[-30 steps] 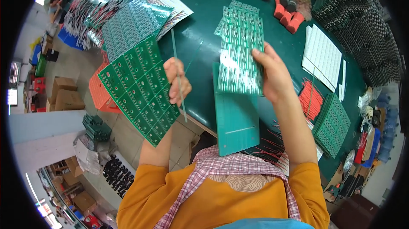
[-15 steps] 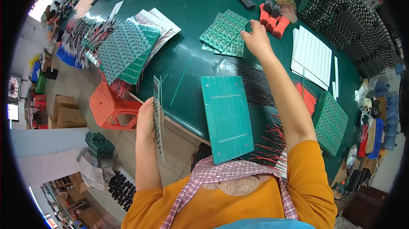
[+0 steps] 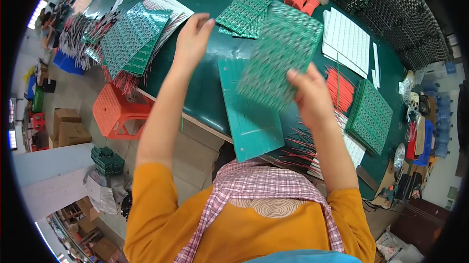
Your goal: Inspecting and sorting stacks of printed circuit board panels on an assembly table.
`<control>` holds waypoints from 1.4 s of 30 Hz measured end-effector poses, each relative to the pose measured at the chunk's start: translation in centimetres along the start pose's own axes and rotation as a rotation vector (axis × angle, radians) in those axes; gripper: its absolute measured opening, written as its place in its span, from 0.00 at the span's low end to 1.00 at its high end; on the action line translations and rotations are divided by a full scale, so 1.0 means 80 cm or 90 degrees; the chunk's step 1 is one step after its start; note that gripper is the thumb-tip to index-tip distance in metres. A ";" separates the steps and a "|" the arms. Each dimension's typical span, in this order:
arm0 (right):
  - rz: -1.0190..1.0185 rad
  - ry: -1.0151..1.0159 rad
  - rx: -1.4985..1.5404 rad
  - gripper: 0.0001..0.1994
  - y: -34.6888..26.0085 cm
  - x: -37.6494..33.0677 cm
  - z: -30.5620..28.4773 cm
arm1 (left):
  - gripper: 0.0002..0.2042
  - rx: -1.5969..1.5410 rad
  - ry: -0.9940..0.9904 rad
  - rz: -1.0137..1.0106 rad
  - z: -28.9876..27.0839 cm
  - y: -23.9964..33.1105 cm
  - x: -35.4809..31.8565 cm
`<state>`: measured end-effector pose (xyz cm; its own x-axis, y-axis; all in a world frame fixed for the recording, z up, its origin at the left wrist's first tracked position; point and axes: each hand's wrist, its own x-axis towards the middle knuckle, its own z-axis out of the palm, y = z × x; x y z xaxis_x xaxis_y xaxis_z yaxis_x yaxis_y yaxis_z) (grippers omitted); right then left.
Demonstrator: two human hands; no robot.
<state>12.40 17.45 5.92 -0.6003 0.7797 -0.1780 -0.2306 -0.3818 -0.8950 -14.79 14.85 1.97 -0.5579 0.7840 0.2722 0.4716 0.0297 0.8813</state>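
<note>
My right hand (image 3: 312,94) grips a green circuit board panel (image 3: 281,50) near its lower right edge, with the thumb on its face. Motion blurs this panel, which hangs tilted over the upper part of a flat green grooved plate (image 3: 254,136) at the table's front edge. Empty, my left hand (image 3: 193,40) hovers over the table with thumb and fingers apart. It is between a pile of boards (image 3: 129,40) on wired sheets and a few loose board panels (image 3: 242,11). The held panel hides the table behind it.
Red wires (image 3: 339,87) lie right of the plate, beside a stack of green panels (image 3: 369,114) and white sheets (image 3: 347,43). Tall racks of boards (image 3: 391,9) stand at the far right. A red stool (image 3: 119,111) is by the table's left edge.
The panel has gone from my left hand to my right. My left hand has moved up and over the table, empty; my right hand has come back toward me. The view has shifted slightly.
</note>
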 end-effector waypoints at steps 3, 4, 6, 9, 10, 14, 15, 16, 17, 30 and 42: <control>-0.043 0.117 -0.133 0.14 -0.023 0.057 -0.050 | 0.22 0.233 -0.044 0.057 0.042 -0.072 0.098; -0.036 0.135 -0.178 0.13 -0.023 0.086 -0.070 | 0.23 0.260 -0.048 0.033 0.056 -0.087 0.113; -0.040 0.144 -0.222 0.12 -0.021 0.141 -0.084 | 0.22 0.291 -0.060 -0.003 0.068 -0.116 0.127; -0.015 0.198 -0.353 0.12 -0.023 0.195 -0.097 | 0.22 0.309 -0.075 -0.039 0.091 -0.102 0.120; 0.000 0.199 -0.415 0.13 -0.021 0.214 -0.101 | 0.22 0.317 -0.081 -0.061 0.093 -0.095 0.116; -0.133 0.178 -0.736 0.14 -0.001 0.261 -0.085 | 0.19 0.258 -0.106 -0.081 0.093 -0.082 0.110; -0.133 0.175 -0.731 0.14 0.004 0.263 -0.080 | 0.19 0.263 -0.106 -0.083 0.092 -0.081 0.106; -0.035 0.152 -0.687 0.14 0.000 0.246 -0.041 | 0.18 0.242 -0.126 -0.095 0.078 -0.081 0.094; 0.059 0.152 -0.639 0.14 -0.009 0.231 -0.029 | 0.17 0.215 -0.159 -0.090 0.081 -0.070 0.088; 0.045 -0.023 -0.010 0.20 -0.016 0.013 -0.035 | 0.13 -0.224 -0.111 -0.156 0.006 0.027 -0.083; 0.093 -0.415 -0.326 0.21 -0.021 -0.035 -0.033 | 0.14 -0.367 -0.263 -0.219 -0.029 0.092 -0.144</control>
<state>16.46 17.20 6.82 -0.9555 0.2371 -0.1752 0.1653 -0.0614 -0.9843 -6.45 4.57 6.23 -0.2553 0.9596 -0.1181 -0.1731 0.0748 0.9821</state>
